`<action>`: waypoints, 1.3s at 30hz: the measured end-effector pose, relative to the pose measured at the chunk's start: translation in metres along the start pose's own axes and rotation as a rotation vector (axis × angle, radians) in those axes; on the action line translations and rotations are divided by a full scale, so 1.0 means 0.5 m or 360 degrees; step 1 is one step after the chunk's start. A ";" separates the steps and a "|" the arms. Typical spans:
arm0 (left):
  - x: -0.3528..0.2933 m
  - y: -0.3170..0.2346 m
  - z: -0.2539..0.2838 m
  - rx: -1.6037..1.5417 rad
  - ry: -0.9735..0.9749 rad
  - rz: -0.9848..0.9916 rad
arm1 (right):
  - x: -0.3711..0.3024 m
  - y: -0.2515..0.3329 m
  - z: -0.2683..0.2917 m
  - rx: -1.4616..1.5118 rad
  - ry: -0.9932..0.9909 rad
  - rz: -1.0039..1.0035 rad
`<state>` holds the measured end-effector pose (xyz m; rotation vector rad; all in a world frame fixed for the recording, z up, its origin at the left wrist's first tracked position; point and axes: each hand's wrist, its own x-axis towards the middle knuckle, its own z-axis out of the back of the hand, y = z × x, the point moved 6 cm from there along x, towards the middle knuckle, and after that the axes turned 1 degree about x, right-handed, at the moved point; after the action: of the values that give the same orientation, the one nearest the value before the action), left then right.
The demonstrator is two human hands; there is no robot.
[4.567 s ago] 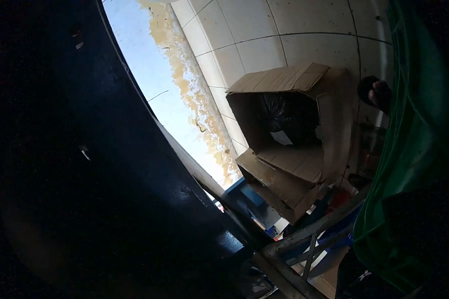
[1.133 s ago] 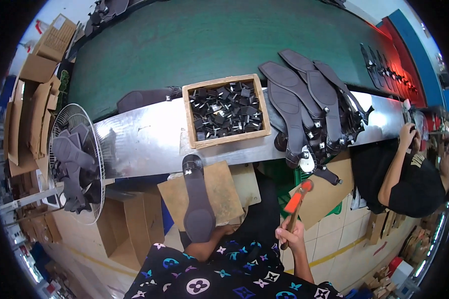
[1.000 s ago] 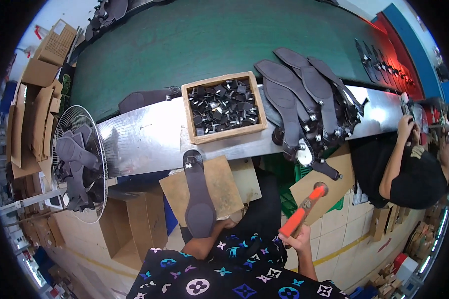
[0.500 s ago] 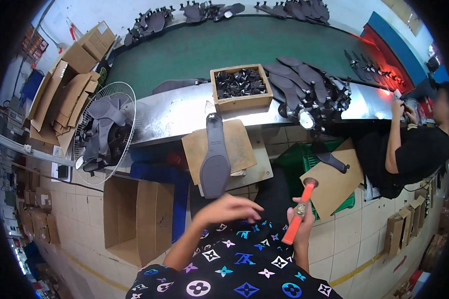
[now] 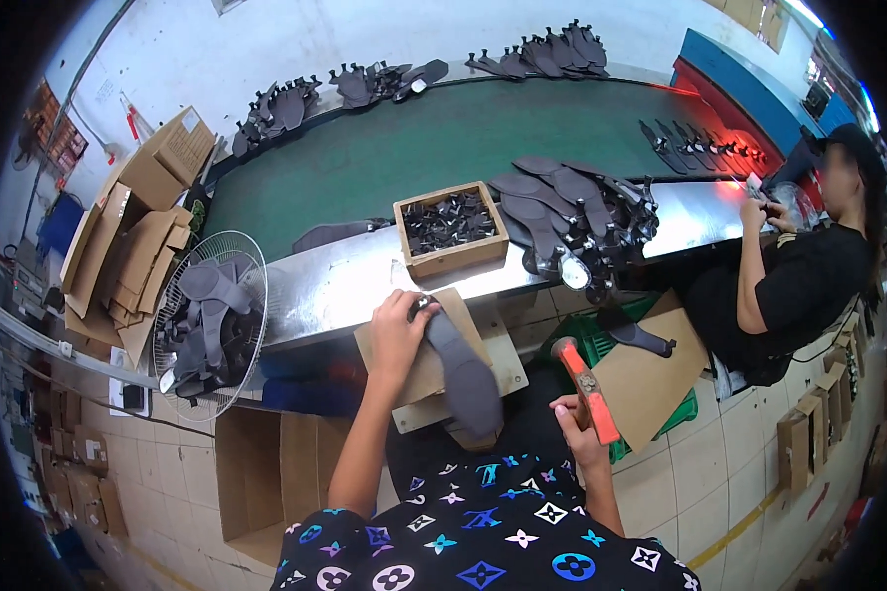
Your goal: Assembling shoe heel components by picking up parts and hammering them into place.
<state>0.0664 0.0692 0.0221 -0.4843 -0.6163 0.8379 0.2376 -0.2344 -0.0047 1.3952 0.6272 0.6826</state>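
My left hand [image 5: 401, 335] is closed on the narrow far end of a dark grey shoe sole [image 5: 468, 384], next to a small dark fitting there. The sole lies slanted, its broad end toward me, over a worn tan pad [image 5: 466, 313] on a pale block [image 5: 508, 360]. At the right, my right hand [image 5: 585, 438] grips a hammer with a red-orange handle [image 5: 591, 402], its round head [image 5: 563, 347] pointing up and away. The hammer is apart from the sole. Fingers on the handle's far side are partly hidden.
A wooden box [image 5: 455, 258] of small black parts stands on the metal bench edge, beside piled soles [image 5: 552, 212]. A fan-guard basket [image 5: 210, 325] holds more soles at left. Cardboard [image 5: 641, 379] lies over a green crate. A co-worker [image 5: 788, 266] sits at right.
My left hand has reached forward and taken hold of the sole's far end. The sole's broad end has swung right. The hammer has turned in my right hand, its head now tilted left.
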 end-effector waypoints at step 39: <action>0.113 -0.149 0.075 -0.1718 0.0202 0.0340 | 0.162 0.224 -0.082 0.0173 0.0201 0.0482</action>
<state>0.1101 0.0769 0.1127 -1.5904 -0.8838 0.6072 0.2537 -0.1408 0.1041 1.5744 0.5629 0.9955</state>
